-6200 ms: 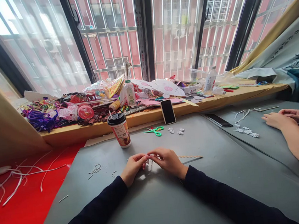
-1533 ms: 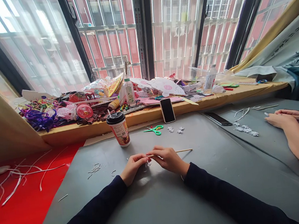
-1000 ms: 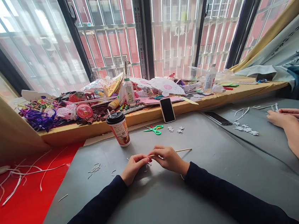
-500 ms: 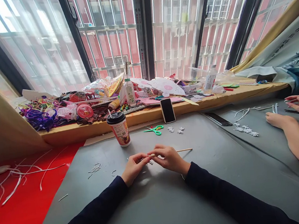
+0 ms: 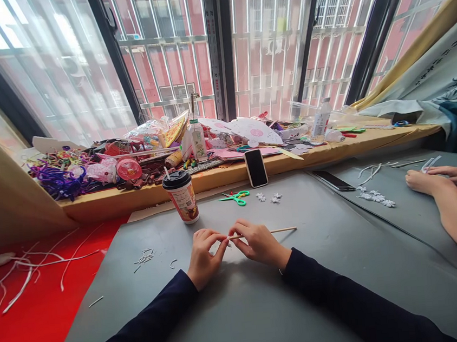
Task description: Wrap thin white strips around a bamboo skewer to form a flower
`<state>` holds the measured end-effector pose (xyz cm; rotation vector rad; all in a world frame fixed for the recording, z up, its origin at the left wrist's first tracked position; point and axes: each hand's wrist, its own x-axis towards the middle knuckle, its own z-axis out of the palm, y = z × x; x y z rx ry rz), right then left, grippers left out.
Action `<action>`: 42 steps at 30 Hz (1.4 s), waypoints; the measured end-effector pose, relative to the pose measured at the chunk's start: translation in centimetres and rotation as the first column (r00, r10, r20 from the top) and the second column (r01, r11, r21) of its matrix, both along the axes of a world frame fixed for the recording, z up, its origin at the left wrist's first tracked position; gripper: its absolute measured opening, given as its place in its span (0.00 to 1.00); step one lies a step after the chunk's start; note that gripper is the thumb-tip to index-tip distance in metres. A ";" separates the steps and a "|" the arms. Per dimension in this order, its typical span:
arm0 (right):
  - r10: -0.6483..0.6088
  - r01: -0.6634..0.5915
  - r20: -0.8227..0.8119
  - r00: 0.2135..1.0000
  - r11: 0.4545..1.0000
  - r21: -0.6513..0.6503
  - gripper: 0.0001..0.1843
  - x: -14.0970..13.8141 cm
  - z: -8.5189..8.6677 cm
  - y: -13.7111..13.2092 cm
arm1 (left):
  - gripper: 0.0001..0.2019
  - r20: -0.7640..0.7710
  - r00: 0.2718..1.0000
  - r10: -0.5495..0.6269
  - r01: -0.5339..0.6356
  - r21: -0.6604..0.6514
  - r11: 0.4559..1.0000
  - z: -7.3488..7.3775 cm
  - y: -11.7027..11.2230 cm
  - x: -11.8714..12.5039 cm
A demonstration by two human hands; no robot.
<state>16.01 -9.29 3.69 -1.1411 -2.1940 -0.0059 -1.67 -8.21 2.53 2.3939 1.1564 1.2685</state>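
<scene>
- You hold the wooden stick (image 5: 283,230) level just above the grey counter (image 5: 243,311), straight ahead of you. Its left end lies between your hands and its right end pokes out free past your right hand.
- Your right hand (image 5: 257,242) has its fingers closed in a pinch on the stick near that left end.
- Your left hand (image 5: 203,255) has thumb and forefinger pinched on the very tip. Something small and pale may sit there, but it is too small to tell what.
- As I judge it, you are working a tiny piece onto the stick's tip. The next move calls for a steady right-hand hold and light, fine work from the left fingers, as the stick is thin.
- Counted near you:
  - one stick
  - one lidded paper cup (image 5: 181,196)
  - one pair of green scissors (image 5: 236,198)
  - two phones: the propped phone (image 5: 256,168) leans on the sill and the flat phone (image 5: 333,181) lies on the counter
- Two or three white paper flowers (image 5: 275,198) lie just beside the scissors. A further flower cluster (image 5: 374,196) lies to the right, too small to count.
- A few white scraps (image 5: 144,257) lie left of your left hand.
- The two hands of another person (image 5: 421,182) rest on the counter, well apart from yours.
</scene>
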 end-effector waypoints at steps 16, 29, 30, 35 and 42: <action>-0.071 0.070 -0.112 0.991 0.997 -0.013 0.08 -1.1 -0.6 -0.2 | 0.08 0.018 1.000 0.023 -0.023 0.004 1.000 -0.2 -0.3 0.3; 0.068 -0.077 0.086 0.994 0.992 0.102 0.14 0.4 -0.7 0.6 | 0.08 0.138 0.987 -0.081 0.107 -0.191 0.976 -0.5 0.3 0.0; 0.073 -0.083 0.096 0.993 0.991 0.102 0.14 0.5 -0.8 0.7 | 0.08 0.142 0.987 -0.080 0.107 -0.199 0.974 -0.6 0.4 0.0; 0.054 -0.064 0.087 0.995 0.991 0.115 0.14 0.6 -0.9 0.8 | 0.09 0.144 0.983 -0.110 0.140 -0.224 0.964 -0.9 0.6 -0.2; 0.051 -0.064 0.108 0.993 0.990 0.123 0.15 0.6 -1.1 0.9 | 0.08 0.141 0.983 -0.120 0.146 -0.192 0.970 -0.8 0.7 -0.1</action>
